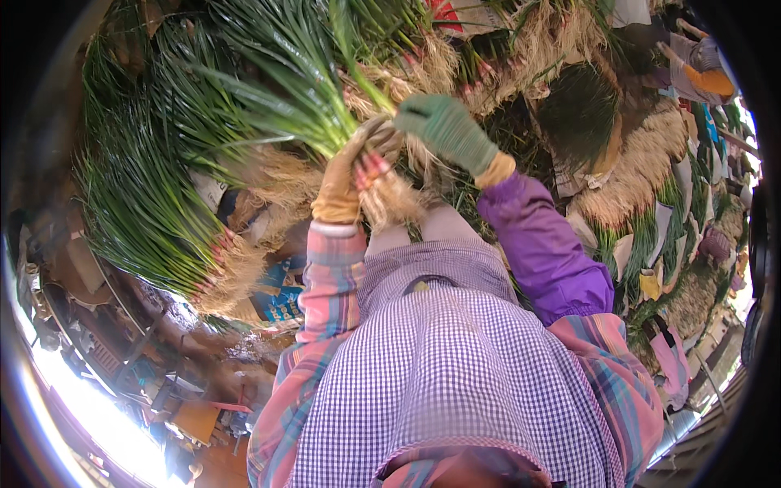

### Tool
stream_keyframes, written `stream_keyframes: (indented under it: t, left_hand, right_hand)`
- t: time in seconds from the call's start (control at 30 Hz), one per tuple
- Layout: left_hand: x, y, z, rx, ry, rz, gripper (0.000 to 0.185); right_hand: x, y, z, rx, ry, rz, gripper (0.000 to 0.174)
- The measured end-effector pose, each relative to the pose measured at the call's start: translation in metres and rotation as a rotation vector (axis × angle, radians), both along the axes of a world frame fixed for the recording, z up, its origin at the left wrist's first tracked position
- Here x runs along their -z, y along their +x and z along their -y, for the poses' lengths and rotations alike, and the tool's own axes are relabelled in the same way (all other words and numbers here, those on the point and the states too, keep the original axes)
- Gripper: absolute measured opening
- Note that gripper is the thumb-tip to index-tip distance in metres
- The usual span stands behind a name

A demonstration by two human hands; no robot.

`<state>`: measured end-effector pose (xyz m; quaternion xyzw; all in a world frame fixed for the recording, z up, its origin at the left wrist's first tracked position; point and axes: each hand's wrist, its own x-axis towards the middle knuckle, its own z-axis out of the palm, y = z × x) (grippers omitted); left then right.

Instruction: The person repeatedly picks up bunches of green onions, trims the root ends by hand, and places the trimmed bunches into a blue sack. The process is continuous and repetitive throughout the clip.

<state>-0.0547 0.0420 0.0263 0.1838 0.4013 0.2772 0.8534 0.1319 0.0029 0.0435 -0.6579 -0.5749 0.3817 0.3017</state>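
Note:
In a tan work glove, my left hand (345, 174) is closed around a bunch of spring onions (332, 116). Their green leaves point up and left; the reddish bases and pale stringy roots hang out below the glove. My right hand (451, 131), in a green knitted glove, is pinched on a spring onion stalk (375, 88) just right of that bunch. Its fingertips are partly hidden and slightly blurred. To the left lies a large pile of spring onions (165, 207), roots towards me.
More rooted bunches (421, 55) lie ahead. A container of dark greens (576, 116) stands ahead right, beside stacked bunches with a thick mat of roots (640, 165). Blue printed packaging (284, 293) is under the left pile. Another person (701, 70) is at the far right.

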Motion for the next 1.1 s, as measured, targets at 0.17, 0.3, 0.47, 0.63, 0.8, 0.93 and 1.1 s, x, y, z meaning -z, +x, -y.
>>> stream_keyframes:
  t: [0.17, 0.3, 0.47, 0.63, 0.8, 0.93, 1.1]
  left_hand:
    - [0.019, 0.008, 0.011, 0.055, 0.018, 0.053, 0.031]
    - [0.012, 0.009, 0.015, 0.080, -0.045, -0.015, 0.031]
    - [0.007, 0.008, 0.018, 0.152, -0.060, 0.130, 0.042]
    - [0.012, 0.001, 0.024, 0.075, -0.129, 0.231, 0.039]
    - [0.022, 0.011, 0.027, -0.075, -0.138, 0.010, 0.026]
    - [0.024, 0.017, 0.024, -0.172, -0.371, 0.093, 0.024]
    - [0.009, 0.018, 0.024, -0.211, -0.429, 0.027, 0.022]
  right_hand:
    - [-0.016, -0.003, 0.026, -0.150, -0.096, -0.020, 0.032]
    - [0.006, 0.013, 0.008, 0.059, -0.345, -0.457, 0.033]
    - [0.042, -0.004, -0.017, 0.482, -0.173, -0.747, 0.017]
    - [0.036, -0.019, -0.045, 0.059, 0.015, 0.341, 0.013]
    - [0.027, -0.050, -0.036, 0.415, -0.100, -0.122, 0.024]
    - [0.022, -0.053, -0.022, 0.644, -0.015, -0.610, 0.021]
    - [-0.004, -0.051, -0.013, 0.424, 0.439, -0.029, 0.017]
